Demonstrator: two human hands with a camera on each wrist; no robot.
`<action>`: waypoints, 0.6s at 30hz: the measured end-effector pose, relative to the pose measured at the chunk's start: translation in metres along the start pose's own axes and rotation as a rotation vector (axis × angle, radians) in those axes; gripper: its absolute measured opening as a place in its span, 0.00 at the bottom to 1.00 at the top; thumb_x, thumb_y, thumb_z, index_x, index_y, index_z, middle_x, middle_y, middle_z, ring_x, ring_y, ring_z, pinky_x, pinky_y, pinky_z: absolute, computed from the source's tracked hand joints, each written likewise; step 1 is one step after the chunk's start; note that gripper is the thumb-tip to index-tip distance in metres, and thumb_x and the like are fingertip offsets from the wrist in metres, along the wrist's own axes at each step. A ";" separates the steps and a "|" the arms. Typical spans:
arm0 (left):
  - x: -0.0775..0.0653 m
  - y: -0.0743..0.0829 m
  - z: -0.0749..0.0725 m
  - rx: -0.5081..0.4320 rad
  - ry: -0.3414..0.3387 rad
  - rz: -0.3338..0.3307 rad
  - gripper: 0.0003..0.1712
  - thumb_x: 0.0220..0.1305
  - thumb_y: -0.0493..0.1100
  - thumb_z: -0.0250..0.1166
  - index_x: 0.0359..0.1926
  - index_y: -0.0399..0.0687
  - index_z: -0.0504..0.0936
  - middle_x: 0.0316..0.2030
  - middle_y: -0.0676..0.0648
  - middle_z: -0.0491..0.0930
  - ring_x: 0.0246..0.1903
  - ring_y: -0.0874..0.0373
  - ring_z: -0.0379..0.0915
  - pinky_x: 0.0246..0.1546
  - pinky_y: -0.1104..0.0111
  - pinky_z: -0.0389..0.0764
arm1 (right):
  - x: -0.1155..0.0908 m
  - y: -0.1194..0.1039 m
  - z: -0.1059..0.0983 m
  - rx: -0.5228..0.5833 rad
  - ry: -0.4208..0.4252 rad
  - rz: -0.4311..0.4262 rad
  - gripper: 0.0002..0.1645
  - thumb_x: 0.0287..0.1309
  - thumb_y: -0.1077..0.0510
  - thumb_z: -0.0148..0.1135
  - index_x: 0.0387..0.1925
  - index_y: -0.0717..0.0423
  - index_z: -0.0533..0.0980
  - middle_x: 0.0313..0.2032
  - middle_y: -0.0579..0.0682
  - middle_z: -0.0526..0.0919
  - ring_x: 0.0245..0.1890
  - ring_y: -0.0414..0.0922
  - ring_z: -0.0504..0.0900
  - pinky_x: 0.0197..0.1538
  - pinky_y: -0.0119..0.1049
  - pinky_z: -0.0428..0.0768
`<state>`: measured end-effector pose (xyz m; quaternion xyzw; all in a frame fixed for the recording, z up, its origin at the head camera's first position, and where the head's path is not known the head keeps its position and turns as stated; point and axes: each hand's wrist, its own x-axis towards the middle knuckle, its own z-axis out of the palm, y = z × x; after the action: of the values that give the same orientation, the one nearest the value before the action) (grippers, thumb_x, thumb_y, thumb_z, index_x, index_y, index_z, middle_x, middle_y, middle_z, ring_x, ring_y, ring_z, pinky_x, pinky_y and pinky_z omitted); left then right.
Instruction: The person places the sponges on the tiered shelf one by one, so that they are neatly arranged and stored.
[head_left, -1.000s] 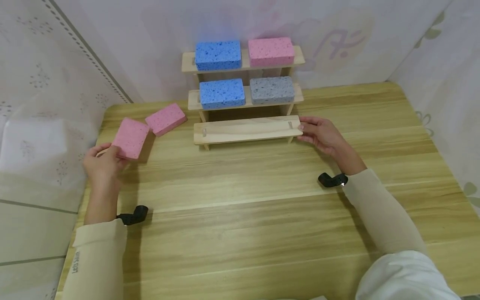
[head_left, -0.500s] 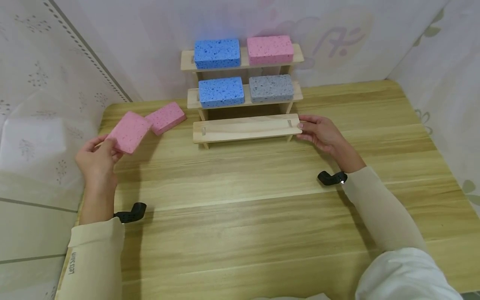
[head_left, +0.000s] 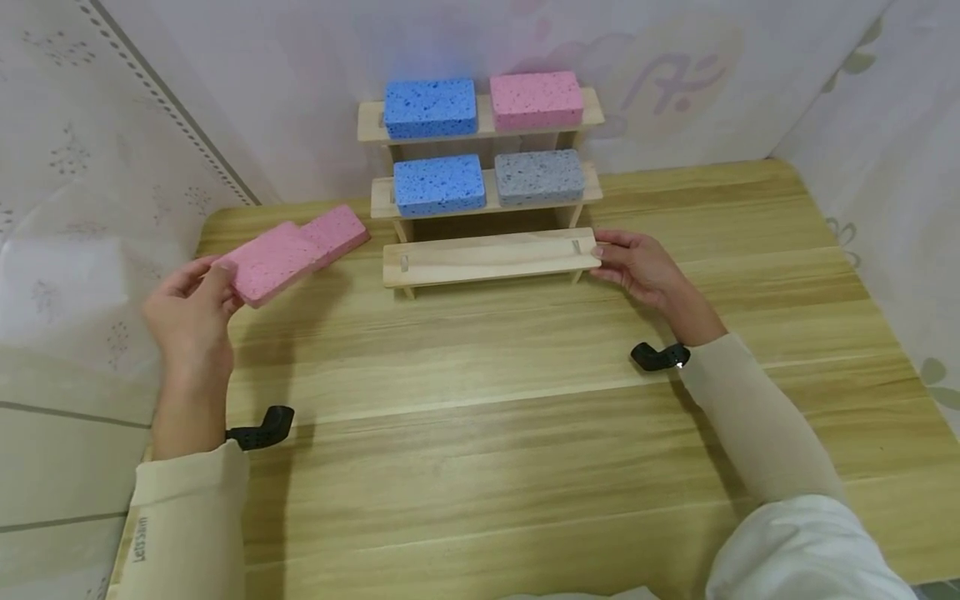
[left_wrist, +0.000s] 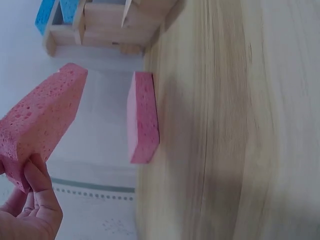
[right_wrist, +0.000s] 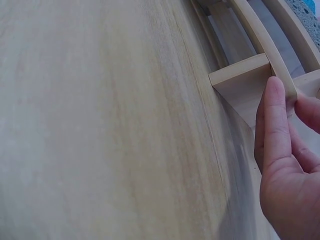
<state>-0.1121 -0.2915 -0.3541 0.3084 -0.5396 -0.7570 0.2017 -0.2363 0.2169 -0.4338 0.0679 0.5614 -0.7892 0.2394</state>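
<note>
My left hand (head_left: 191, 312) pinches a pink sponge (head_left: 272, 260) by its near end and holds it up over the table. In the left wrist view the held sponge (left_wrist: 45, 110) is tilted, clear of a second pink sponge (left_wrist: 143, 120) that lies on the wood. My right hand (head_left: 637, 268) grips the right end of the lowest step of a three-step wooden rack (head_left: 487, 260), thumb on top and fingers beneath. On the middle step sit a blue sponge (head_left: 439, 184) and a grey sponge (head_left: 540, 177). The top step bears a blue sponge (head_left: 430, 108) and a pink sponge (head_left: 536, 100).
The wood-grain table (head_left: 465, 467) runs back to a patterned wall covering (head_left: 300, 75), which also lines the left and right sides. The rack stands near the back edge. Black wrist cameras (head_left: 264, 428) stick out inward from both wrists.
My left hand has lifted the pink sponge and turned it flatter, its far end swinging right over the lying sponge. The right hand stays on the rack.
</note>
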 end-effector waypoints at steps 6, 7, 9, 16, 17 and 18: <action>-0.007 -0.006 0.011 -0.041 -0.061 0.031 0.14 0.51 0.30 0.74 0.36 0.37 0.78 0.29 0.44 0.82 0.21 0.58 0.77 0.21 0.72 0.82 | -0.001 0.001 0.000 0.003 -0.002 -0.005 0.19 0.63 0.70 0.58 0.56 0.63 0.71 0.46 0.56 0.77 0.36 0.46 0.85 0.39 0.33 0.86; -0.008 -0.007 0.013 -0.041 -0.073 0.032 0.14 0.50 0.30 0.74 0.36 0.36 0.78 0.29 0.44 0.82 0.21 0.58 0.78 0.21 0.72 0.83 | -0.001 0.001 0.000 0.006 -0.002 -0.005 0.20 0.64 0.70 0.58 0.56 0.64 0.70 0.46 0.56 0.77 0.36 0.46 0.85 0.39 0.33 0.86; -0.012 -0.010 0.015 -0.030 -0.102 0.042 0.14 0.50 0.31 0.74 0.37 0.35 0.79 0.28 0.43 0.83 0.21 0.57 0.79 0.21 0.72 0.83 | 0.000 0.002 0.000 0.011 -0.002 -0.003 0.20 0.64 0.70 0.57 0.57 0.64 0.70 0.46 0.56 0.77 0.36 0.46 0.85 0.39 0.33 0.86; -0.020 -0.021 0.029 0.008 -0.202 0.040 0.16 0.48 0.33 0.76 0.38 0.33 0.82 0.27 0.44 0.83 0.22 0.58 0.81 0.25 0.71 0.85 | -0.001 0.003 0.000 0.030 -0.001 -0.007 0.20 0.64 0.70 0.57 0.57 0.64 0.70 0.46 0.56 0.77 0.36 0.46 0.85 0.39 0.33 0.86; -0.021 -0.022 0.031 0.022 -0.215 0.041 0.16 0.48 0.33 0.76 0.39 0.33 0.82 0.28 0.44 0.83 0.23 0.58 0.82 0.26 0.71 0.86 | -0.001 0.003 -0.001 0.036 -0.003 -0.006 0.20 0.64 0.70 0.57 0.57 0.64 0.71 0.46 0.56 0.77 0.36 0.46 0.85 0.39 0.33 0.86; -0.022 -0.023 0.034 0.040 -0.226 0.043 0.17 0.48 0.34 0.76 0.40 0.33 0.83 0.29 0.44 0.83 0.24 0.58 0.82 0.28 0.71 0.86 | -0.001 0.003 -0.002 0.041 -0.004 -0.005 0.19 0.64 0.70 0.58 0.56 0.63 0.72 0.46 0.57 0.78 0.36 0.47 0.85 0.39 0.33 0.86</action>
<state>-0.1183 -0.2463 -0.3630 0.2132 -0.5803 -0.7716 0.1498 -0.2346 0.2181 -0.4368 0.0698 0.5449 -0.8012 0.2374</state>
